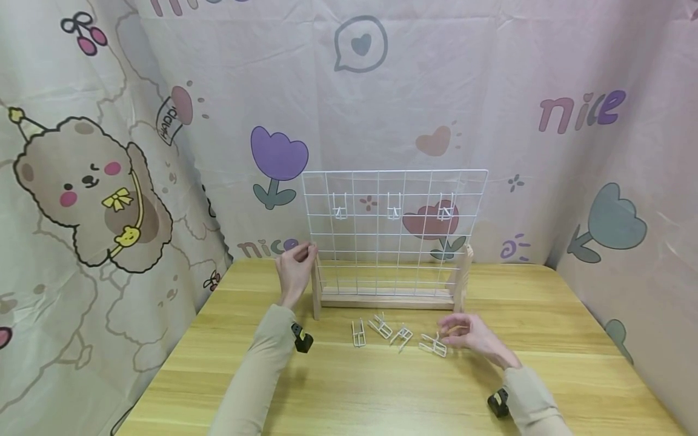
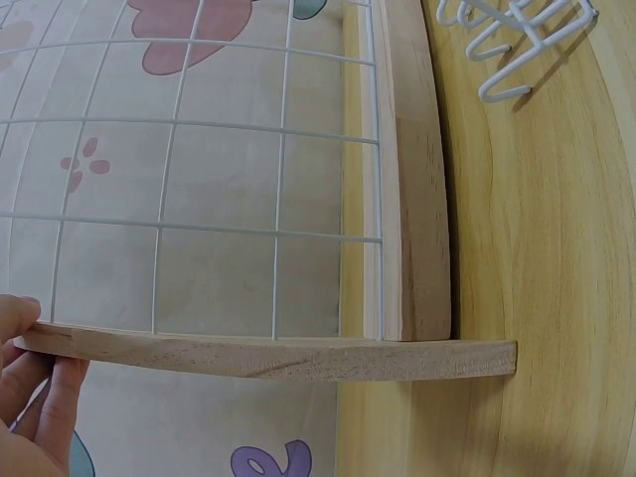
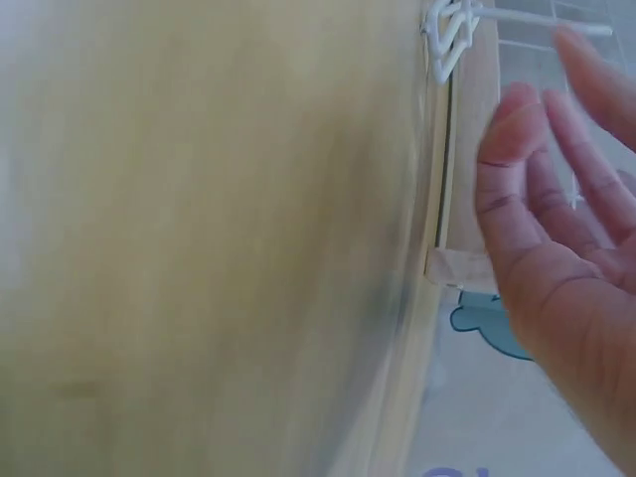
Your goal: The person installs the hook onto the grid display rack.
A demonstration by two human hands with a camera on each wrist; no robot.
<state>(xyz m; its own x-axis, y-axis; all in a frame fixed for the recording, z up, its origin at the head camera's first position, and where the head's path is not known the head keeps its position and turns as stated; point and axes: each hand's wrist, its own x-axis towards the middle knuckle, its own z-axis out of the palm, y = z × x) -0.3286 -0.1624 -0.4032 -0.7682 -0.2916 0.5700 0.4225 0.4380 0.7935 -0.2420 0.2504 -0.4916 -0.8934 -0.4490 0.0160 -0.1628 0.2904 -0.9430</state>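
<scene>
While the left grip (image 1: 295,272) pinches a wooden post (image 2: 268,358), the right grip (image 1: 475,335) gapes empty near white wire hooks (image 1: 434,346).

Left sleeve (image 1: 253,375) long, beige, plain cloth; right sleeve (image 1: 531,399) matching, creased near cuff. Small black blocky left camera (image 1: 302,338) at wrist, yellowish marking; right camera (image 1: 498,402) likewise black.

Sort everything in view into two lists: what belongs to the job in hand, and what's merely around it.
Likely part of the job:
- wire grid
- wooden stand
- three white hooks on the grid
- four loose hooks on the table

Merely around it:
- table
- patterned cloth
- black wrist devices
</scene>
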